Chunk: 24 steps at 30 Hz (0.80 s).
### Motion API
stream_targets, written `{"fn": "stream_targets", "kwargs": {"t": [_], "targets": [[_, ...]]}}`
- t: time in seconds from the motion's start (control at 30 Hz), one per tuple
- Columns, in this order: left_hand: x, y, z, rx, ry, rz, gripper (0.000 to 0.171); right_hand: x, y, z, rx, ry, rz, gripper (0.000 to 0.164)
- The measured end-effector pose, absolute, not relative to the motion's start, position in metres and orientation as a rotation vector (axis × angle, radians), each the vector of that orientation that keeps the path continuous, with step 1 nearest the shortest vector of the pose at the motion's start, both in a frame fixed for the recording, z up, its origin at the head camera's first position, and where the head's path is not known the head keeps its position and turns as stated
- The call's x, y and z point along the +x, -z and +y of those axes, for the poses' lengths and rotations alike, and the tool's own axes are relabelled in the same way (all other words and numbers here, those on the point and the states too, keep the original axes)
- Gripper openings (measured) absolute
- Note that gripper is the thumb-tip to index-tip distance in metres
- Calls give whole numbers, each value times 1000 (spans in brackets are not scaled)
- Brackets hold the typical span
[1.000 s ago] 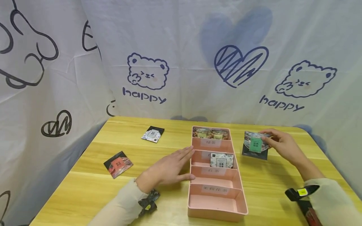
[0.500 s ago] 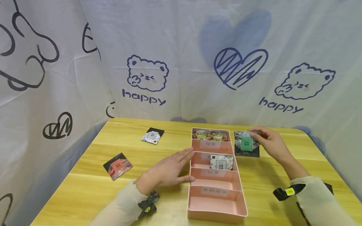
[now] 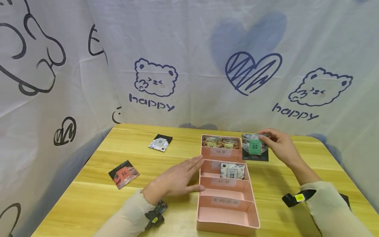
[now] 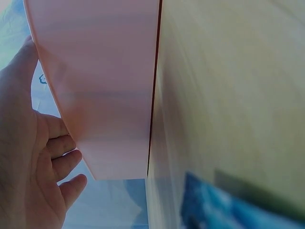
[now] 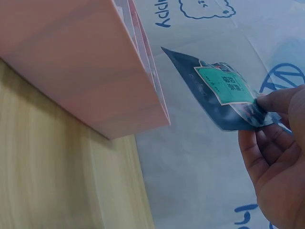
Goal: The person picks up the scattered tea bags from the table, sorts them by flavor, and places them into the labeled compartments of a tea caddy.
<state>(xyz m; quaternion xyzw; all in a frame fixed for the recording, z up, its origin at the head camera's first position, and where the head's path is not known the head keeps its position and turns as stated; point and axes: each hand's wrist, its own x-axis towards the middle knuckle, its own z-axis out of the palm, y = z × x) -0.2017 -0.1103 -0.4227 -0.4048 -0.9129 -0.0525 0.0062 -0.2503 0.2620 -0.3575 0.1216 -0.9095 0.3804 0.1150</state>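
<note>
White curtain [image 3: 201, 112] well beyond the fingers, reading "happy" under two bear drawings [image 3: 156, 79]. Wood-look table [image 3: 94, 194] below. Pink tray [image 3: 226, 227] right of the left fingertips and left of the right ones, four compartments in a row, long axis running near to far. Left hand [image 3: 180, 176]: fingers spread, tips and thumb touching the tray's left rim, nothing gripped. Right hand [image 3: 279, 144]: thumb and fingers pinching green-label packet [image 3: 255, 147] by one corner.

Key relation: packet just left of the right fingertips, right beside the tray's far end; close to square, so no real long axis. Right hand nearer; left hand across the tray. Tilted and apart from the tray wall in the right wrist view.

Other packets: red-label one [image 3: 124, 174] left of the left fingers, black-and-white one [image 3: 160, 143] farther off to the left, white one [image 3: 233, 171] right of the left fingertips, second compartment from far end; yellow-label pair [image 3: 213, 143] left of the right fingers, far compartment.

Small print, so probably 经典绿茶 on green, 经典白茶 on white; divider strips [image 3: 223, 182] blurred.
</note>
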Motion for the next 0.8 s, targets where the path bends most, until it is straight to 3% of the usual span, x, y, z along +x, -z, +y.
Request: {"fn": "stream_targets", "kwargs": {"t": [0.8], "targets": [[-202, 425, -110, -1262, 169, -2848, 97, -282, 366, 216, 551, -1271, -2827, 31]]}}
